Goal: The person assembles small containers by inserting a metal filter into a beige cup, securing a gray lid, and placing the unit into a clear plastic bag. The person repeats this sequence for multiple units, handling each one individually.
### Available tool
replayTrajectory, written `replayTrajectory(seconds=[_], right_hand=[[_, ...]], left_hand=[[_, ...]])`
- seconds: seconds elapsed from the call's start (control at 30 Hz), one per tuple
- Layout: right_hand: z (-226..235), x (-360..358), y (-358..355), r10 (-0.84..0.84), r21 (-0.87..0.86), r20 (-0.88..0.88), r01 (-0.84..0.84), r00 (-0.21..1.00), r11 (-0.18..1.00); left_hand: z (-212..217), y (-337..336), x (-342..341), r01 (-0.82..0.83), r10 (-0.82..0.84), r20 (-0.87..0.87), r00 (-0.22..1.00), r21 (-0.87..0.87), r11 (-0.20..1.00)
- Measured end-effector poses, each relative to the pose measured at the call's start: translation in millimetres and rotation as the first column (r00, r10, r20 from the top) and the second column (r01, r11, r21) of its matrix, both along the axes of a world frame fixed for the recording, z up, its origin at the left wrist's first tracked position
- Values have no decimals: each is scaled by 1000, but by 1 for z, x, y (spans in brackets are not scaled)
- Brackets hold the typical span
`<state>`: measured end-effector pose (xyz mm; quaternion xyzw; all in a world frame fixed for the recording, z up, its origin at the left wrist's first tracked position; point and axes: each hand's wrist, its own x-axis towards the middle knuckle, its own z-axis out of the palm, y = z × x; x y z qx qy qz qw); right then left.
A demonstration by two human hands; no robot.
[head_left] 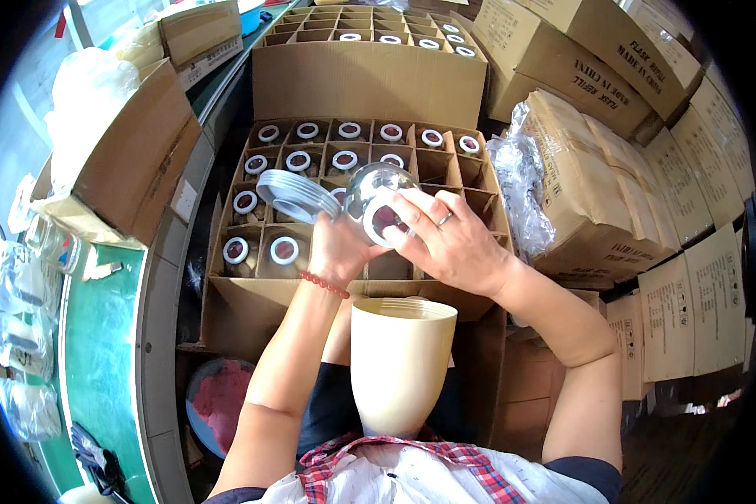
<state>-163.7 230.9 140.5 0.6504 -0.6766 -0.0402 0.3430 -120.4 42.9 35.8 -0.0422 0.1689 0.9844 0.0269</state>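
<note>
My right hand (449, 239) grips a shiny glass flask liner (376, 191) by its white-rimmed mouth, turned toward me. My left hand (338, 246) holds a stack of flat grey ring-shaped pads (297, 195) and also touches the liner from the left. Both hands hover over an open cardboard box (344, 296) with a divider grid, where several more liners stand mouth-up in the cells. A cream plastic flask shell (399, 363) stands upright between my knees, open end up, just below the hands.
A second divided carton (370, 59) with liners sits behind the first. Stacked cardboard boxes (622, 67) and plastic-wrapped cartons (563, 181) crowd the right. A green bench (101, 336) with bagged parts runs along the left, and a blue tub (218, 399) sits beneath it.
</note>
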Motion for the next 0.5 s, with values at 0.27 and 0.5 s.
replayTrajectory(seconds=[0.27,0.5], right_hand=[[-16,21,-3,86,-3,163,-87,983,996],[-39,-45,-2,85,-144,978,319,191,937]], left_hand=[[24,4,29,-172,178,41,983,-131,976],[-15,-2,18,-146,149,40,988,-58,988]])
